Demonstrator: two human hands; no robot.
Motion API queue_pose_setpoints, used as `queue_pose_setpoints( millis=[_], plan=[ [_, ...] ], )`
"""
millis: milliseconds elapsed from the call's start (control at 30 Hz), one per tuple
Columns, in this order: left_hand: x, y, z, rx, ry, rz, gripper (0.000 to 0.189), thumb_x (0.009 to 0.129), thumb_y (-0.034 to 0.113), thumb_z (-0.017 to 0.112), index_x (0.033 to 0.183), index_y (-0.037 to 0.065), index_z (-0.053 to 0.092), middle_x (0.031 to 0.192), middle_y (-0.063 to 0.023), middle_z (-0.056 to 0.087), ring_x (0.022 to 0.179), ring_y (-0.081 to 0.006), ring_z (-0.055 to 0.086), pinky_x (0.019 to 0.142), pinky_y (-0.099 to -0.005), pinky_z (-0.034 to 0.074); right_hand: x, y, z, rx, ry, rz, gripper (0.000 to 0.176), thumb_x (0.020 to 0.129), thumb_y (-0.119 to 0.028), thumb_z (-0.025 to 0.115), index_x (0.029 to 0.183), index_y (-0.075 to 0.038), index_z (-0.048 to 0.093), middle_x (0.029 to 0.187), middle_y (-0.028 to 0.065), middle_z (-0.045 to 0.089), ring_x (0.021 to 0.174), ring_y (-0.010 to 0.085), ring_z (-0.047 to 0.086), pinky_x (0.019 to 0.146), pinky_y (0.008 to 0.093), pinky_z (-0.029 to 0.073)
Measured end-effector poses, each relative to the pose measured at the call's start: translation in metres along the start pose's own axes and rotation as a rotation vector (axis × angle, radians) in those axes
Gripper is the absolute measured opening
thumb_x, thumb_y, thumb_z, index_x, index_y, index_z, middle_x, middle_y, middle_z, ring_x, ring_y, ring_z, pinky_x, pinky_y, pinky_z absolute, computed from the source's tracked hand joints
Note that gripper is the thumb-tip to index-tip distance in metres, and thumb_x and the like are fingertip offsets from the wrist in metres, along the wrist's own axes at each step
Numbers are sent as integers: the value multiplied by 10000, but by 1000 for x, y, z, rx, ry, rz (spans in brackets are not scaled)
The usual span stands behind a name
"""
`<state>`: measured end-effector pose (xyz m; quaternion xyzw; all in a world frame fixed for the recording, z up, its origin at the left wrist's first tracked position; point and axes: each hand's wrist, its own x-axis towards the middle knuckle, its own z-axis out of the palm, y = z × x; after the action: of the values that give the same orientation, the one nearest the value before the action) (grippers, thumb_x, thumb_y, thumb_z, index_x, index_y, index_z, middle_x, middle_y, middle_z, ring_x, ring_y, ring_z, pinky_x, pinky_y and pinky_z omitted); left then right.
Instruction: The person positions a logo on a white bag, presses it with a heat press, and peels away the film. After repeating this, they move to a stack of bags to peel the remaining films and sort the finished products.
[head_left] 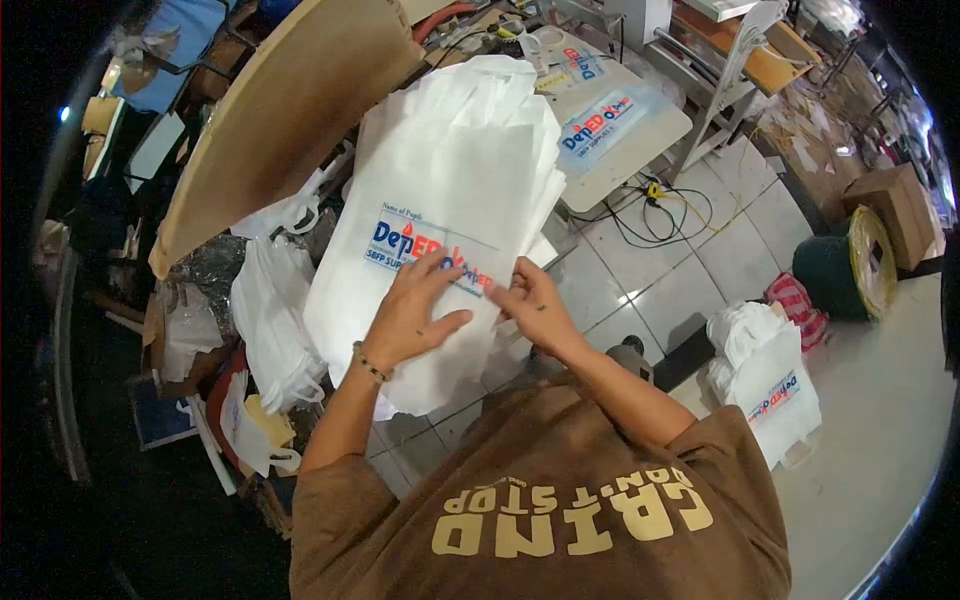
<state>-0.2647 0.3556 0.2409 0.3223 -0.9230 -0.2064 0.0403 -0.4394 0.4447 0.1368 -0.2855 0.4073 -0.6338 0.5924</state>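
A thick fanned stack of white bags (450, 165) lies in front of me. The top one carries a blue and red "DepED" print (392, 240) under the words "Name of Pupil". My left hand (415, 305) rests on this print with its fingers spread, a beaded bracelet on the wrist. At the right edge of the top bag, my right hand (535, 308) has its thumb and fingertips pinched together on the material. A smaller red and blue print (478, 282) shows between the two hands.
White bags (275, 320) hang at the left below a curved wooden board (290, 120). Behind, a light tabletop (640, 150) holds printed sheets. Black cables (660, 220) lie on the tiles. Another printed bag pile (765, 385) sits right, near a green roll (845, 265) and a cardboard box (895, 215).
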Motion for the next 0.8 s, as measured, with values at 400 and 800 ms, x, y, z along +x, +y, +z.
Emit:
queue_pose_setpoints(
  millis=[400, 800],
  plan=[
    [24, 20, 25, -19, 233, 399, 237, 769, 167, 802, 937, 40, 694, 1186, -122, 682, 1022, -320, 658, 881, -428, 519, -21, -20, -23, 281, 93, 104, 438, 910, -88, 724, 1286, -21, 509, 1126, 76, 686, 951, 98, 657, 763, 239, 524],
    [53, -17, 21, -427, 183, -97, 181, 906, 149, 681, 932, -30, 685, 830, -110, 668, 758, -173, 622, 684, -302, 484, -25, -21, -21, 104, 134, -53, 631, 871, 17, 699, 1404, 40, 362, 1126, 156, 678, 992, 169, 674, 850, 295, 544]
  ],
)
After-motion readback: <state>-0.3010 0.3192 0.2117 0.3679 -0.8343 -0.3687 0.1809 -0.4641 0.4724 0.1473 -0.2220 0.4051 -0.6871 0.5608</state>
